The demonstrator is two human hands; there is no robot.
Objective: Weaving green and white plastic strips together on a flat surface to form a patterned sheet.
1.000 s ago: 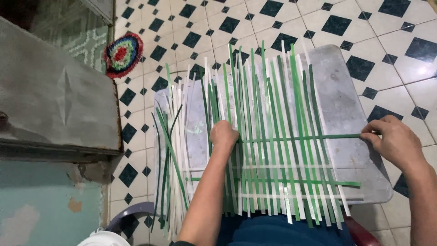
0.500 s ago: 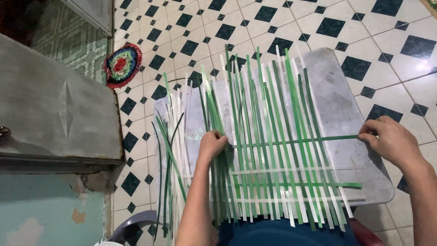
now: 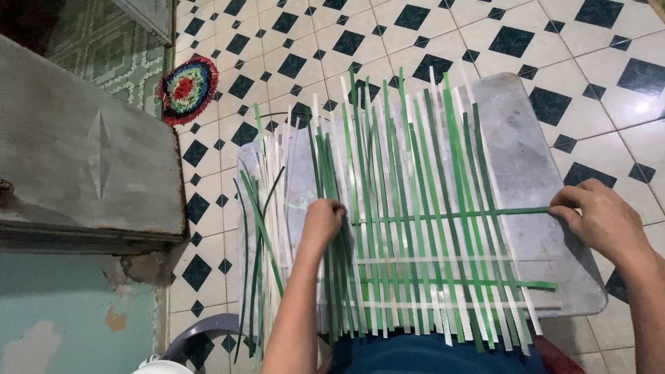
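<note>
Black-and-white diamond floor tiles (image 3: 485, 34) spread under a dull metal board (image 3: 526, 159) that lies flat and carries the weaving.

At the board's right edge the right hand (image 3: 601, 220) has thumb and fingers pinched shut on the end of a green cross strip (image 3: 450, 215). That strip runs level from the pinch leftward, passing over and under the upright strips, and ends at the left hand (image 3: 322, 220). The left hand is curled with its fingers down among the strips at that end; whether it grips one or only presses cannot be told.

Below this strip lie three more cross strips: a white one, a green one whose tip pokes out past the uprights on the right, and a white one lowest.

The upright strips (image 3: 415, 173) are thin flat bands, green and white side by side, fanning slightly apart at the far end and overhanging the near edge of the board. A loose bundle of spare strips (image 3: 267, 208) lies along the board's left side, some dark green ones bowed outward.

Further left stands a grey metal box (image 3: 90, 159), and beyond it a round multicoloured mat (image 3: 185, 88) rests on the floor.
</note>
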